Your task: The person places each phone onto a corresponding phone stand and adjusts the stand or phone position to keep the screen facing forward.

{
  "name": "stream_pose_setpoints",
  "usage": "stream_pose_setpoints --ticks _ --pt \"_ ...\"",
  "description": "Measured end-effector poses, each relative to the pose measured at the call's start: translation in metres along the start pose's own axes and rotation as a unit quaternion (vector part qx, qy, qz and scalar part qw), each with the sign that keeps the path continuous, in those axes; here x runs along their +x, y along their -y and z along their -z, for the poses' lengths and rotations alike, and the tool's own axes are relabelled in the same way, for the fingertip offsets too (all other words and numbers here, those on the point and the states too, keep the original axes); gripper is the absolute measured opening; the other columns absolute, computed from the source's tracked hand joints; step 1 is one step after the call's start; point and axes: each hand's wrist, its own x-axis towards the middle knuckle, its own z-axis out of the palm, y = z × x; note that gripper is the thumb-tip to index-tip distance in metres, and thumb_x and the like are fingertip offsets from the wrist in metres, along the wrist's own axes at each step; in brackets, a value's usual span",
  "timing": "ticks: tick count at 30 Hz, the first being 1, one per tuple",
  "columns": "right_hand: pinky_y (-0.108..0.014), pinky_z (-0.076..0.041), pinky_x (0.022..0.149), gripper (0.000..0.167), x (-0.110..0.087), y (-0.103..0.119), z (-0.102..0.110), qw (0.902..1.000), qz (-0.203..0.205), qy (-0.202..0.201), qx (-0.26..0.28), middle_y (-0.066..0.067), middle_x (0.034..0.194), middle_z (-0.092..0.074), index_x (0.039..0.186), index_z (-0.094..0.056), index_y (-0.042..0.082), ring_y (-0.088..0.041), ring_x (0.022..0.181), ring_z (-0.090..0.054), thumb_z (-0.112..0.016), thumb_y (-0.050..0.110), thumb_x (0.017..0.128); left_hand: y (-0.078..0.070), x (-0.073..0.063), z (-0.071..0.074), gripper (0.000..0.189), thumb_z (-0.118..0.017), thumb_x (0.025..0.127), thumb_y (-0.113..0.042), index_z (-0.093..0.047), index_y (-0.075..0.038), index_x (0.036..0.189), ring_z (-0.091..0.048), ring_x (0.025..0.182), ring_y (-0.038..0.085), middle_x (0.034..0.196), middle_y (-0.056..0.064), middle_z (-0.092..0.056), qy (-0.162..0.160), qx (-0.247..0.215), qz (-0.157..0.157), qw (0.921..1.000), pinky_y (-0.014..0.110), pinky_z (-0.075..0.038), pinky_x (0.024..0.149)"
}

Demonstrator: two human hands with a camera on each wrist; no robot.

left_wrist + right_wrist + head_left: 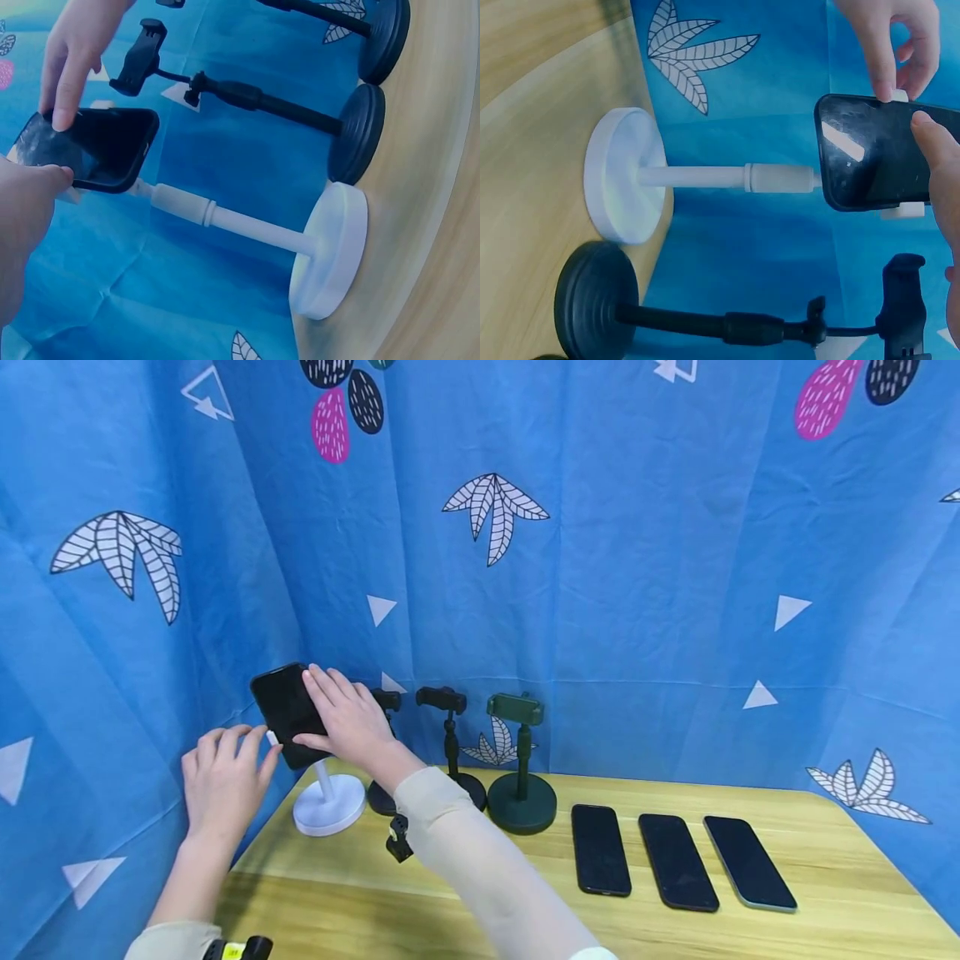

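Black glossy-screened smartphone (287, 710) sits tilted at the top of a white round-based phone stand (330, 810), between the two sides of its white plastic clamp (907, 211). The right hand (356, 720) grips the phone, thumb against the screen; the left hand (222, 777) pinches the clamp at the phone's left edge. Right of the white stand, on the pale wood-grain tabletop (840, 877), are two black round-based stands (452, 747), then a dark green round-based stand (522, 807); farther right lie three dark rectangular phones (678, 862). Behind the white stand hangs patterned blue fabric (637, 585).
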Motion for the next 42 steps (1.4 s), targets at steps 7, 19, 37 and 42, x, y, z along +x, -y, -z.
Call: stream_pose_setpoints --ticks 7,19,37,42 --pt "-0.033 -0.032 0.117 0.084 -0.011 -0.006 -0.006 0.9999 0.008 0.007 0.011 0.005 0.164 -0.020 0.158 -0.014 0.020 -0.014 0.149 -0.024 -0.039 0.068 0.093 -0.006 0.003 0.007 0.037 -0.074 0.080 -0.023 -0.069 0.000 0.109 -0.051 0.105 0.045 0.107 0.023 -0.065 -0.007 -0.012 -0.002 0.9999 0.059 -0.038 0.079" --pt "-0.033 -0.036 0.114 0.072 -0.040 -0.021 -0.016 0.9983 0.023 -0.054 0.007 -0.001 0.156 -0.037 0.152 -0.033 0.019 -0.017 0.143 -0.036 -0.047 0.059 0.095 -0.015 0.001 0.012 0.037 -0.078 0.078 -0.023 -0.070 -0.001 0.107 -0.051 0.106 0.045 0.108 0.022 -0.066 0.017 -0.022 0.005 0.9996 0.059 -0.040 0.079" --pt "-0.036 -0.042 0.109 0.064 -0.088 -0.045 -0.019 0.9940 0.052 -0.094 0.021 -0.004 0.152 -0.043 0.148 -0.041 0.019 -0.021 0.140 -0.040 -0.056 0.052 0.094 -0.037 0.000 0.017 0.034 -0.078 0.078 -0.021 -0.071 -0.003 0.106 -0.051 0.105 0.043 0.109 0.021 -0.066 0.023 -0.050 0.007 0.9985 0.058 -0.039 0.080" --pt "-0.037 -0.043 0.107 0.064 -0.102 -0.056 -0.021 0.9898 0.062 -0.125 0.029 -0.006 0.149 -0.046 0.146 -0.044 0.018 -0.022 0.138 -0.043 -0.060 0.049 0.093 -0.044 0.002 0.016 0.032 -0.074 0.082 -0.023 -0.071 -0.005 0.108 -0.051 0.104 0.042 0.108 0.020 -0.066 0.015 -0.057 -0.003 0.9982 0.058 -0.038 0.080"
